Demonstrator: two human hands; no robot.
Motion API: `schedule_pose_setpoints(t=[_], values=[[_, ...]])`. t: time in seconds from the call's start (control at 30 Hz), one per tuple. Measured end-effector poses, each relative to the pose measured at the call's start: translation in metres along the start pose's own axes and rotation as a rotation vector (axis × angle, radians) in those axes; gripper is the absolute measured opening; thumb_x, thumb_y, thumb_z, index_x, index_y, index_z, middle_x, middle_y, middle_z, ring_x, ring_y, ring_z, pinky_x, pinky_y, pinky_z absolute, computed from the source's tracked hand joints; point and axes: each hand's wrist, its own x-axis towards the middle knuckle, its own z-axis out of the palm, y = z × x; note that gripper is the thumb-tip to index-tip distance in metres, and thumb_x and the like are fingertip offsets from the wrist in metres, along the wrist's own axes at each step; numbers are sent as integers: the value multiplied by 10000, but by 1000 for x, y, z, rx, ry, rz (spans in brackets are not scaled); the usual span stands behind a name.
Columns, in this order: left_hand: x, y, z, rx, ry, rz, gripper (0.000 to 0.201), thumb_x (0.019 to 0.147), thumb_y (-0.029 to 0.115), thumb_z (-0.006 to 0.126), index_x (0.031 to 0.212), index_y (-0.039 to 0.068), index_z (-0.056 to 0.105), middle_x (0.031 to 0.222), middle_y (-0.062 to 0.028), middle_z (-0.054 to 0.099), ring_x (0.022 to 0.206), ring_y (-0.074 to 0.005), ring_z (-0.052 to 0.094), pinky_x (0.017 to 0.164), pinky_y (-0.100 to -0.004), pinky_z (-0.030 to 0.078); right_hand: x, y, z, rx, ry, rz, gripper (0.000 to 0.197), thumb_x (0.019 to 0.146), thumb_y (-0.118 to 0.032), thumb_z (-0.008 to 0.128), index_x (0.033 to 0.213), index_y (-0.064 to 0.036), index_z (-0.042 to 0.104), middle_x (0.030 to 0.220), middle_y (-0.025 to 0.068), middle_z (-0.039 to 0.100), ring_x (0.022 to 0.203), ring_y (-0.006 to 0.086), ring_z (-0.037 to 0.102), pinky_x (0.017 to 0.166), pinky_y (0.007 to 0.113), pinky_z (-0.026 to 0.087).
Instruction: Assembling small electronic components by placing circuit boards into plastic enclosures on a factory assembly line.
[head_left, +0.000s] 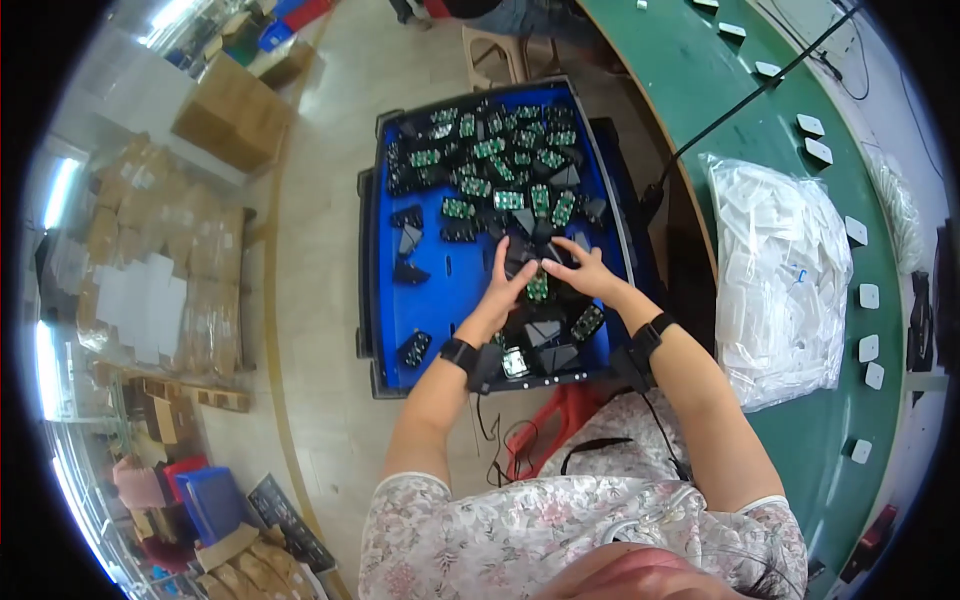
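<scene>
Seems mid-handling, with bare left hand [498, 292] and right hand [592, 276] curled round angular black plastic pieces [517, 257] over blue plastic tray [442, 288] — can't tell if pinching — probably needs firm grip next.

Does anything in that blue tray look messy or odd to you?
Nothing looks clearly spilled or broken. The green circuit boards lie jumbled at mixed angles in the blue tray, and one black piece sits apart near its left edge, which looks untidy.
</scene>
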Motion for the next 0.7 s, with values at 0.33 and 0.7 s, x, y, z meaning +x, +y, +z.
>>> schedule_pose_setpoints(t=[0.33, 0.7], values=[[8, -11, 12, 4, 163, 21, 810, 832, 521, 645, 1426, 114, 273, 1351, -114, 428, 1235, -247, 431, 967, -350, 409, -3, 3, 12, 466, -21, 10, 857, 731, -505, 751, 1435, -200, 368, 1317, 196, 487, 1227, 265, 468, 1004, 342, 377], [8, 7, 24, -187, 155, 225, 805, 873, 456, 622, 1453, 94, 198, 1378, -130, 407, 1225, -264, 454, 969, -389, 430, -4, -23, 11, 550, -66, -318, 842, 806, -239, 757, 1468, -79, 263, 1224, 95, 554, 1080, 137, 525, 928, 280, 425]])
